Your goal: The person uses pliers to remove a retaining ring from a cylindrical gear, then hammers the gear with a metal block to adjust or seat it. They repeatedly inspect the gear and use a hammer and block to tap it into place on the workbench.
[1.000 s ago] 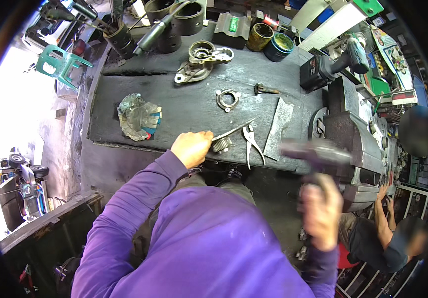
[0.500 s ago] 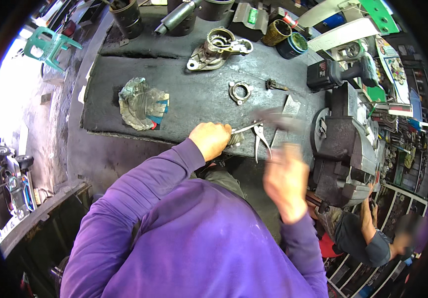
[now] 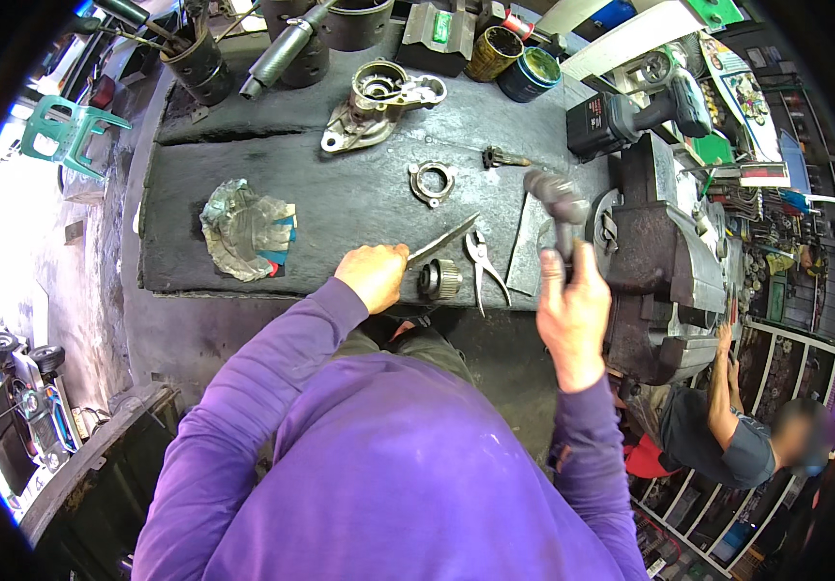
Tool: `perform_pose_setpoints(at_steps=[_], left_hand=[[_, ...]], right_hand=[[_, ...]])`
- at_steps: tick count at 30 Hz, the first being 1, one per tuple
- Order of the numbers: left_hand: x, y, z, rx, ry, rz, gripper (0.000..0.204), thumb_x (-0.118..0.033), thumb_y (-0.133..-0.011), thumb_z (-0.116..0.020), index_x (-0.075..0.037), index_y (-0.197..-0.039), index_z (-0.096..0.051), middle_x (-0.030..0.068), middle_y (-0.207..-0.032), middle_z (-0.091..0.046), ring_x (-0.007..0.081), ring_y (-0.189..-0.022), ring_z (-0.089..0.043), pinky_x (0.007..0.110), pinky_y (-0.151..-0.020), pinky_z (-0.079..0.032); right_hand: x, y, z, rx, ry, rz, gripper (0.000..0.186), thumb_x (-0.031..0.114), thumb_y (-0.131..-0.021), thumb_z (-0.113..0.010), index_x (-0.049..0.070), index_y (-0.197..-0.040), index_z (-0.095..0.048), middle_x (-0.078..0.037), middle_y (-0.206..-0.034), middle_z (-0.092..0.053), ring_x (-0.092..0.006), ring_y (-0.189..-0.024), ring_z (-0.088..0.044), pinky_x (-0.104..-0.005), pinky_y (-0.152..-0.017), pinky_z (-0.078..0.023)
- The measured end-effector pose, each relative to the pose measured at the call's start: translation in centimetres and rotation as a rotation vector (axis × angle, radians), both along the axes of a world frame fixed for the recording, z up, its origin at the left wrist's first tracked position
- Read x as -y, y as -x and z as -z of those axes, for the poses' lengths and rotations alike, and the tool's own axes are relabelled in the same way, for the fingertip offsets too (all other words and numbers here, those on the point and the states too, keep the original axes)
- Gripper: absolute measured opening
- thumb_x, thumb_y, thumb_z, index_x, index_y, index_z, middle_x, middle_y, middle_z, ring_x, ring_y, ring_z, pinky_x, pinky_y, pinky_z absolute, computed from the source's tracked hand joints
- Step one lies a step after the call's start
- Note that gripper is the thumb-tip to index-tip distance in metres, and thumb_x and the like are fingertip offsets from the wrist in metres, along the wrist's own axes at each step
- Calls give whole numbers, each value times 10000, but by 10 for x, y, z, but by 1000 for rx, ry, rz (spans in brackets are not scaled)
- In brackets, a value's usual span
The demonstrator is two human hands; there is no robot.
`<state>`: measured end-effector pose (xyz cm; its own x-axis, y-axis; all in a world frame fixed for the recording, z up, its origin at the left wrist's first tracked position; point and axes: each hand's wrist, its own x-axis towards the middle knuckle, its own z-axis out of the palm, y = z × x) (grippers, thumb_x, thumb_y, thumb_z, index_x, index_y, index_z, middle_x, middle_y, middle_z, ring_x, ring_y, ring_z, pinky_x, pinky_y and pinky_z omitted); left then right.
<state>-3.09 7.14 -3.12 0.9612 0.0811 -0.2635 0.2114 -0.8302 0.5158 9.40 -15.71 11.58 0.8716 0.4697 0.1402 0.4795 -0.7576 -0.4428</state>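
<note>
My left hand [image 3: 372, 275] is closed around one end of a flat metal bar [image 3: 446, 238], which slants up to the right over the dark workbench [image 3: 291, 160]. Raised to the right, my right hand [image 3: 574, 320] grips a hammer [image 3: 561, 198] by its handle, head uppermost. A toothed metal gear [image 3: 440, 280] sits at the bench's near edge, just below the bar. Beside it lie pliers [image 3: 481, 259] and a flat grey metal strip [image 3: 527, 247]. Farther back are a metal ring with lugs [image 3: 429, 199], a small splined shaft [image 3: 506, 157] and a cast metal housing [image 3: 345, 131].
A large bench vise [image 3: 664, 223] stands at the right, with a cordless power tool [image 3: 606, 126] behind it. Crumpled cloth or plastic [image 3: 227, 237] lies at the left. Cans [image 3: 530, 77] and tool-filled buckets [image 3: 197, 70] line the back. Another person [image 3: 717, 441] is at lower right.
The hammer, blurred over the bench before, is now upright and farther right. The bar has swung clear of the gear, which is now more fully visible. My view has shifted slightly right.
</note>
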Motion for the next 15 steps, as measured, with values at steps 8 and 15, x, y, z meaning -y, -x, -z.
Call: perform_pose_setpoints(at_steps=[8, 15], left_hand=[[1, 3, -6, -5, -1, -40, 257, -198, -935, -691, -11, -1103, -637, 238, -927, -738, 455, -887, -730, 552, -808, -581], [1, 2, -6, -70, -19, -48, 279, -205, -937, -689, -10, -1128, -630, 237, -957, -739, 441, -941, -727, 552, -835, -572]], right_hand=[[36, -16, 146, 31, 164, 178, 420, 309, -971, -735, 33, -1280, -671, -216, -1133, -713, -415, -1054, -702, -493, -883, -553], [10, -36, 103, 133, 179, -151, 491, 188, -882, -777, 33, -1329, -647, -228, -1297, -623, -427, -1197, -591, -496, -1036, -500]])
